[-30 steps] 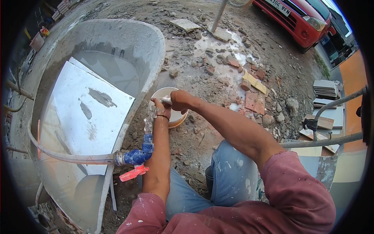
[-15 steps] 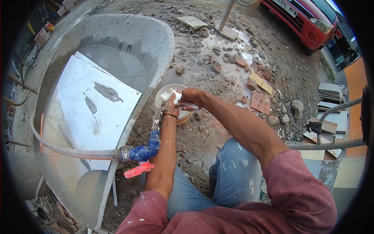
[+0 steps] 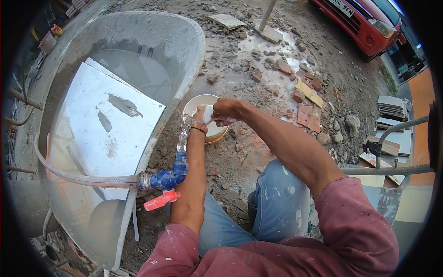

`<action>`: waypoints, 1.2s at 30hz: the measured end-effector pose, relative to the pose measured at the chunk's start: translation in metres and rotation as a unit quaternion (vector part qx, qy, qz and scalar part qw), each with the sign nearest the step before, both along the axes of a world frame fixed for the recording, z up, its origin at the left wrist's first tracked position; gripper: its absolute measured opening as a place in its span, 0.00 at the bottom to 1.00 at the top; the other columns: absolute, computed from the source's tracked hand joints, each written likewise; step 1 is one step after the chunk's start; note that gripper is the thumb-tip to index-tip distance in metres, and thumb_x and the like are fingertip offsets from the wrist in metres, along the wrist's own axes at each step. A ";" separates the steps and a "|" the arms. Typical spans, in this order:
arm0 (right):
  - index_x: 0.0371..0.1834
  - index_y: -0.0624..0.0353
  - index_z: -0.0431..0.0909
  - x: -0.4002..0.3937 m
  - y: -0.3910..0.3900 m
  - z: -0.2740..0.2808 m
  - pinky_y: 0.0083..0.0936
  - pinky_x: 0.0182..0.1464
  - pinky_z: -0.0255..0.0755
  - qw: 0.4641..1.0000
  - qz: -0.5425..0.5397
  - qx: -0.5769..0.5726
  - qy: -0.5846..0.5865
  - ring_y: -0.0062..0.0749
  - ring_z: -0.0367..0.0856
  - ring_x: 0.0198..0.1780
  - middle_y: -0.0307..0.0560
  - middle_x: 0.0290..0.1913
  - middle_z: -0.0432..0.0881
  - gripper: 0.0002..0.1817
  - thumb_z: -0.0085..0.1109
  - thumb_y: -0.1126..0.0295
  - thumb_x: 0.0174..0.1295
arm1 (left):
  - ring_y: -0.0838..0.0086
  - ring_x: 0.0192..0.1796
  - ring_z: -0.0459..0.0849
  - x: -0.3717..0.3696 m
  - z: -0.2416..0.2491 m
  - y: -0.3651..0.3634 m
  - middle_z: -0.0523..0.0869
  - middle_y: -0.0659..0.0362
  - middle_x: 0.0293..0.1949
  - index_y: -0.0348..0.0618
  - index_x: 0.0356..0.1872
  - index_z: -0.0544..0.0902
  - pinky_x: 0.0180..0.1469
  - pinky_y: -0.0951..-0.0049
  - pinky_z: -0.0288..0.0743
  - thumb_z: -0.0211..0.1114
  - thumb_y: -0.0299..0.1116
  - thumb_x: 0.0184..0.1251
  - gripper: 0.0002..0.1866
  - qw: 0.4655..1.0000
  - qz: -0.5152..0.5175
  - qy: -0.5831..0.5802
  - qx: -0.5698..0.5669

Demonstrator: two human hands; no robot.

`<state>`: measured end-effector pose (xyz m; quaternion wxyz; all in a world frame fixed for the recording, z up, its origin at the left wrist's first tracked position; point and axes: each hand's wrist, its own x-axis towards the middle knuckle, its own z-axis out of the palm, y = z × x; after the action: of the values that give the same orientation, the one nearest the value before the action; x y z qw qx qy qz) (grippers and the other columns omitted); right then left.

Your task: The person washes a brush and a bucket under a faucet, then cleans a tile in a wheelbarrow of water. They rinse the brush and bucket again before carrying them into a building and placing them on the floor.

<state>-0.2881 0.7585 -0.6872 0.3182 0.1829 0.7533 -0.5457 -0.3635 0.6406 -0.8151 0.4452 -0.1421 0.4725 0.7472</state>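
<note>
My right hand point(image 3: 225, 111) is closed round a white, elongated thing point(image 3: 208, 113) whose exact kind does not show. Its pale end sticks out behind the fist. My left hand point(image 3: 199, 119) grips the same thing at its other side, its fingers partly hidden, with a dark band at the wrist. Both hands are over the mouth of a round white bucket point(image 3: 197, 99). Clear water point(image 3: 182, 139) runs from a blue tap point(image 3: 171, 176) with a red lever point(image 3: 162, 200) beside my left wrist and falls toward the bucket.
A big concrete-smeared tub point(image 3: 187, 51) at the left holds murky water and a white board point(image 3: 113, 115). A clear hose point(image 3: 87, 177) feeds the tap. Bricks point(image 3: 309, 116) and rubble lie on the muddy ground. Stacked tiles point(image 3: 392, 110) and a red car point(image 3: 360, 30) are at the right.
My hands have lowered a little into the bucket with the white thing, which is now more hidden between them. The whole view has shifted slightly.
</note>
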 end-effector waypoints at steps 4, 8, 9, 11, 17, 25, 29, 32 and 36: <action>0.38 0.72 0.75 -0.001 0.005 0.014 0.23 0.15 0.65 0.989 -0.080 -0.111 -0.051 0.26 0.73 0.16 0.49 0.20 0.78 0.12 0.48 0.71 0.66 | 0.63 0.55 0.78 -0.018 -0.056 -0.001 0.81 0.50 0.51 0.42 0.53 0.76 0.57 0.63 0.71 0.48 0.47 0.72 0.21 0.970 0.150 -0.149 0.122; 0.36 0.70 0.75 0.004 0.012 0.014 0.20 0.15 0.65 0.982 -0.096 -0.147 -0.076 0.24 0.72 0.16 0.48 0.22 0.78 0.11 0.47 0.71 0.66 | 0.61 0.63 0.72 0.001 0.007 -0.013 0.77 0.48 0.56 0.33 0.53 0.74 0.64 0.56 0.64 0.50 0.53 0.68 0.29 0.892 0.114 -0.199 0.389; 0.35 0.69 0.74 0.004 0.014 0.014 0.20 0.15 0.65 0.973 -0.104 -0.179 -0.101 0.24 0.72 0.16 0.48 0.22 0.78 0.11 0.47 0.70 0.66 | 0.60 0.56 0.77 0.005 0.018 -0.010 0.81 0.51 0.49 0.32 0.51 0.73 0.65 0.55 0.65 0.51 0.52 0.68 0.28 0.902 0.137 -0.179 0.367; 0.36 0.68 0.74 0.006 0.013 0.013 0.19 0.14 0.65 0.974 -0.100 -0.172 -0.105 0.23 0.71 0.16 0.47 0.22 0.78 0.10 0.47 0.70 0.66 | 0.63 0.50 0.79 -0.002 0.009 -0.004 0.82 0.54 0.41 0.33 0.49 0.72 0.65 0.56 0.66 0.52 0.53 0.68 0.28 0.910 0.134 -0.131 0.371; 0.38 0.69 0.72 0.013 0.003 0.016 0.18 0.14 0.66 0.967 -0.141 -0.159 -0.139 0.21 0.70 0.16 0.47 0.23 0.77 0.10 0.46 0.71 0.66 | 0.68 0.35 0.80 0.002 0.009 0.000 0.75 0.62 0.20 0.35 0.50 0.72 0.56 0.59 0.74 0.48 0.56 0.71 0.29 0.983 0.145 0.018 0.107; 0.39 0.70 0.71 0.011 -0.011 -0.007 0.18 0.14 0.66 0.928 -0.288 -0.181 -0.153 0.23 0.71 0.16 0.49 0.24 0.77 0.08 0.46 0.75 0.66 | 0.66 0.34 0.86 0.027 0.054 0.007 0.84 0.45 0.29 0.35 0.41 0.83 0.39 0.69 0.79 0.47 0.58 0.69 0.31 0.929 0.182 0.207 -0.248; 0.37 0.71 0.73 0.008 -0.011 -0.002 0.23 0.14 0.65 0.928 -0.325 -0.162 -0.081 0.27 0.72 0.16 0.50 0.22 0.76 0.07 0.46 0.77 0.63 | 0.65 0.42 0.85 0.024 0.016 0.021 0.83 0.44 0.45 0.33 0.52 0.76 0.39 0.71 0.80 0.61 0.40 0.64 0.22 0.850 0.250 0.400 -0.235; 0.35 0.72 0.74 0.003 -0.009 -0.008 0.27 0.14 0.64 0.923 -0.357 -0.141 -0.032 0.31 0.72 0.15 0.50 0.18 0.75 0.07 0.46 0.80 0.60 | 0.61 0.44 0.84 0.048 0.040 0.023 0.81 0.45 0.47 0.33 0.52 0.75 0.37 0.68 0.81 0.59 0.35 0.63 0.20 0.896 0.223 0.259 -0.282; 0.39 0.73 0.71 0.007 -0.007 -0.010 0.25 0.13 0.66 0.938 -0.304 -0.161 -0.051 0.28 0.72 0.15 0.49 0.22 0.75 0.08 0.46 0.78 0.61 | 0.57 0.44 0.82 0.036 0.009 0.009 0.80 0.47 0.46 0.31 0.51 0.73 0.35 0.60 0.80 0.53 0.30 0.66 0.16 0.988 0.113 -0.098 0.037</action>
<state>-0.2809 0.7512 -0.6975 0.2009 0.3770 0.5466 -0.7202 -0.3274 0.6495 -0.8061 0.4068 -0.2506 0.3791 0.7925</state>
